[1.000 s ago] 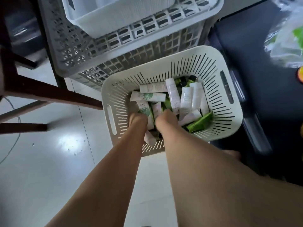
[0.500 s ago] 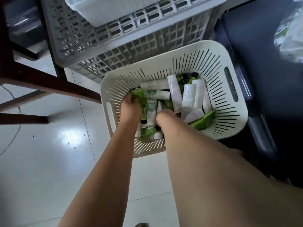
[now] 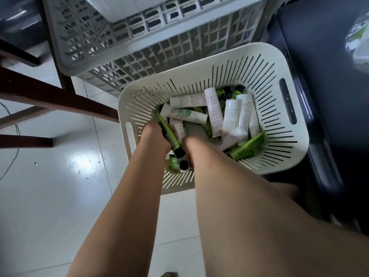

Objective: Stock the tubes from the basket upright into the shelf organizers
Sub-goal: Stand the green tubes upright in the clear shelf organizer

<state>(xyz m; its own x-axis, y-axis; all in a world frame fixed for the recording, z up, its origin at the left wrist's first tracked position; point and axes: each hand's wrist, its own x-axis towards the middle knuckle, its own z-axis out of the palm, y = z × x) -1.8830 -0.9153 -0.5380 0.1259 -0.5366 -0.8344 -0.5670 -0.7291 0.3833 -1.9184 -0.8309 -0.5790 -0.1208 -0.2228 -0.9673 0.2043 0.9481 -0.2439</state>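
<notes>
Both my forearms reach down into the white basket [image 3: 279, 156]. My left hand [image 3: 152, 136] grips a green tube [image 3: 169, 136], black cap toward me, at the basket's near-left side. My right hand [image 3: 192, 145] sits just beside it among the loose tubes [image 3: 214, 112]; I cannot tell its grasp.

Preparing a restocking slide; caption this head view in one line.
Inside the white basket of tubes, the left hand grips a green tube; the right hand reaches in, grip hidden.
</notes>
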